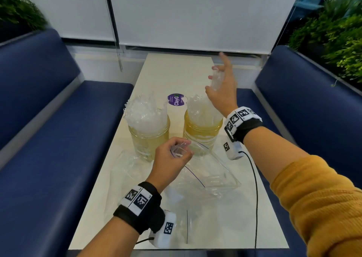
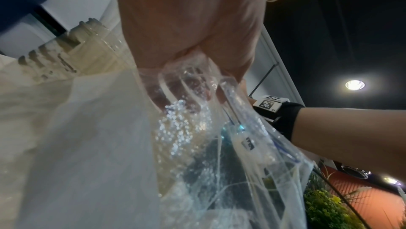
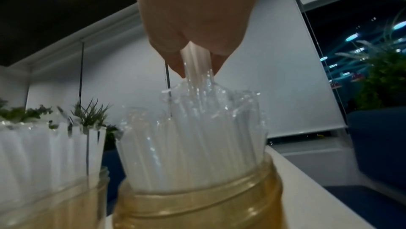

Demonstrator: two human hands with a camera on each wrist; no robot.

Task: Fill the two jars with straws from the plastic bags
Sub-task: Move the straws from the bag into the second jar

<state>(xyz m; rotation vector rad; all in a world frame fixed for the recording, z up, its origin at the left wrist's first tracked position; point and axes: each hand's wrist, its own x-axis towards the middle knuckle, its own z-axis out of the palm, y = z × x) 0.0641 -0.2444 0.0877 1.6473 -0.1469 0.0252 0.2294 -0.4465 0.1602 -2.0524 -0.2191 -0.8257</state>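
Two yellowish glass jars stand on the pale table [image 1: 225, 227], the left jar [image 1: 149, 137] and the right jar [image 1: 201, 134], both packed with clear wrapped straws. My right hand [image 1: 220, 84] is above the right jar [image 3: 197, 205] and holds a small bundle of straws [image 3: 196, 62] whose lower ends reach in among the straws standing there. The left jar [image 3: 52, 203] shows at that view's left edge. My left hand [image 1: 172, 155] pinches the open mouth of a clear plastic bag [image 1: 205, 170], which lies in front of the jars. The bag [image 2: 219, 128] hangs from my curled fingers.
A round purple sticker [image 1: 176, 99] lies on the table behind the jars. More crumpled clear plastic [image 1: 127, 170] lies left of my left wrist. Blue benches [image 1: 58, 139] flank the table, with plants [image 1: 337, 33] behind them. A black cable [image 1: 255, 188] runs from my right wrist.
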